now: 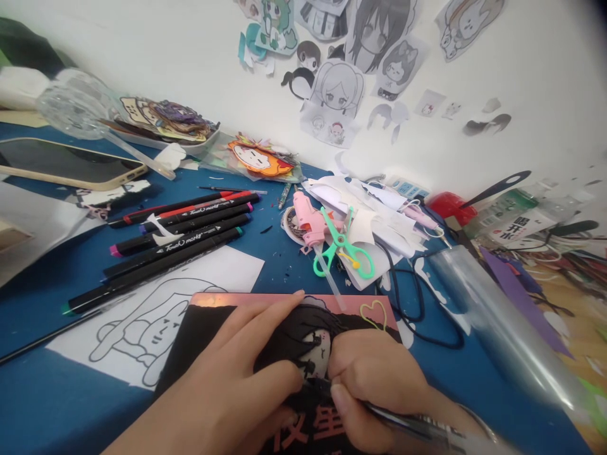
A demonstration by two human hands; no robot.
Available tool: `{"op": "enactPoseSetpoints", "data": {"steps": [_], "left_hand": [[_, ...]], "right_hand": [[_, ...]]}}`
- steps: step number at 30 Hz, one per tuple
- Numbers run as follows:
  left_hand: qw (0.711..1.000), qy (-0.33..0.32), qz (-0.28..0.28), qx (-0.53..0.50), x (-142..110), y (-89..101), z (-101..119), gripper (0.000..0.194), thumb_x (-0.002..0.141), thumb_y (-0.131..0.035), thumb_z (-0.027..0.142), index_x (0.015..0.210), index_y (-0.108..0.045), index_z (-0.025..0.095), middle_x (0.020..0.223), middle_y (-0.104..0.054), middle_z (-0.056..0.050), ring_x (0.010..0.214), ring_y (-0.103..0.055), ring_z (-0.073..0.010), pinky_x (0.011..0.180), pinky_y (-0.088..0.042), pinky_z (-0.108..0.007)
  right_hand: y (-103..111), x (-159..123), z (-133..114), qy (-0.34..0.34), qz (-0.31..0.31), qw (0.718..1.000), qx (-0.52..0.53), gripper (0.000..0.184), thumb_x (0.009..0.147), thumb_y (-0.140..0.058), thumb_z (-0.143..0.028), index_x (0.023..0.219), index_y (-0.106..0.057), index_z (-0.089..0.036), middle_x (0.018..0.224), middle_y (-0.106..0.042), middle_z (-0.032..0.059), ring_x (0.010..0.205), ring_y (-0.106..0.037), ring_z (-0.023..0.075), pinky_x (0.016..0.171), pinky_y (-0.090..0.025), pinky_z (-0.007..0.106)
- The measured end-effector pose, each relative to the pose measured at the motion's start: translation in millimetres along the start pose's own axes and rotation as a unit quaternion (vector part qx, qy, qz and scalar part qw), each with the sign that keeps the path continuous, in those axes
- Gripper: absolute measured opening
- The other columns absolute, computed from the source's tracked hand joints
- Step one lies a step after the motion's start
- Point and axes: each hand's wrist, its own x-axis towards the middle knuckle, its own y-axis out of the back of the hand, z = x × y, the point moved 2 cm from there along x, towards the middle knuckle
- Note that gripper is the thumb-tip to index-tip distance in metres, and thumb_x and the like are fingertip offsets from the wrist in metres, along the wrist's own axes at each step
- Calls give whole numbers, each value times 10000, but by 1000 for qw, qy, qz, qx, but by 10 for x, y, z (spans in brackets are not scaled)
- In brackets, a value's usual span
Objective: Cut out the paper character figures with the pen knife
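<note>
A book (208, 313) with a black and pink cover lies in front of me. On it rests a small paper cutout (322, 347) of a cartoon face with black hair. My left hand (241, 373) lies over the cutout's left side, index finger stretched along the hair and thumb bent beside the face. From the right, my right hand (379, 373) grips a slim pen (403, 417) with a dark front and clear barrel. Its tip is at the lower edge of the face, between both hands; exact contact is hard to see.
Black markers (175, 246) and a line drawing (152, 328) lie left. Behind the book are green scissors (341, 246), a pink glue gun (308, 215) and paper scraps (370, 221). A phone (71, 164) lies far left; a clear plastic roll (507, 322) and black cord (422, 316) lie right.
</note>
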Motion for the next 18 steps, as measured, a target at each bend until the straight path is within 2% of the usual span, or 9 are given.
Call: {"op": "enactPoseSetpoints", "data": {"steps": [4, 9, 13, 18], "left_hand": [[1000, 2, -8, -2, -4, 3, -10, 279, 929, -503, 108, 900, -713, 290, 1735, -312, 39, 1469, -485, -326, 1098, -569, -499], [1000, -7, -13, -7, -8, 7, -24, 264, 922, -507, 91, 893, -698, 272, 1730, -307, 22, 1498, -445, -313, 1109, -562, -479], [1000, -11, -12, 7, -9, -3, -16, 268, 934, -486, 88, 880, -682, 264, 1741, -247, 10, 1523, -395, -302, 1114, -552, -469], [999, -7, -27, 19, -9, -5, -4, 282, 938, -464, 86, 884, -668, 273, 1757, -160, 47, 1519, -375, -290, 1105, -555, -474]], "right_hand": [[1, 1, 0, 5, 13, 1000, 21, 330, 866, -522, -85, 721, -297, -277, 575, -435, -73, 505, -424, 137, 509, -430, 259], [2, -13, 5, 0, 17, 1000, -4, 305, 886, -525, -99, 741, -323, -277, 589, -446, -71, 516, -424, 140, 520, -428, 262], [7, -8, 5, 13, 13, 1000, -5, 290, 900, -517, -95, 754, -345, -277, 595, -453, -76, 524, -430, 135, 520, -418, 260], [7, -4, 7, 12, 16, 1000, -24, 282, 947, -482, -97, 754, -372, -271, 602, -479, -70, 521, -450, 128, 509, -403, 269]]}}
